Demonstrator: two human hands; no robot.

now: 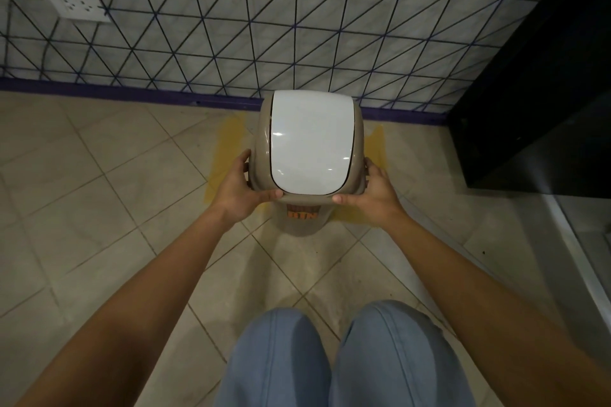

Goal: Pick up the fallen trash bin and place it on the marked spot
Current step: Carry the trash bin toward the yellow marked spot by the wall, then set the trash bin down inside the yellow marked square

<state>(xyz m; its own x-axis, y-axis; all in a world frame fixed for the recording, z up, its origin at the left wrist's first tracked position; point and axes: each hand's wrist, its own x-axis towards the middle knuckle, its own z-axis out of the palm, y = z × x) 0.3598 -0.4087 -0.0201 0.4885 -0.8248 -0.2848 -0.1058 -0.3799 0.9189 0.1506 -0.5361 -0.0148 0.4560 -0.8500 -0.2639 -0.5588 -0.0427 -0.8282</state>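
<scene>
A taupe trash bin (304,225) with a white swing lid (310,142) stands upright in front of me, near the wall. An orange label is on its front. My left hand (239,188) grips the bin's left rim and my right hand (372,195) grips its right rim, thumbs on the front edge. The bin is over a yellow marked spot (228,149) on the floor, whose edges show to the left and right of it. Whether the bin's base touches the floor is hidden by its body.
A wall with a dark triangle pattern (297,26) and a purple skirting runs behind the bin. A white socket (77,3) sits on the wall at upper left. A black cabinet (542,109) stands at right. Beige tiled floor lies to the left. My knees (330,357) are below.
</scene>
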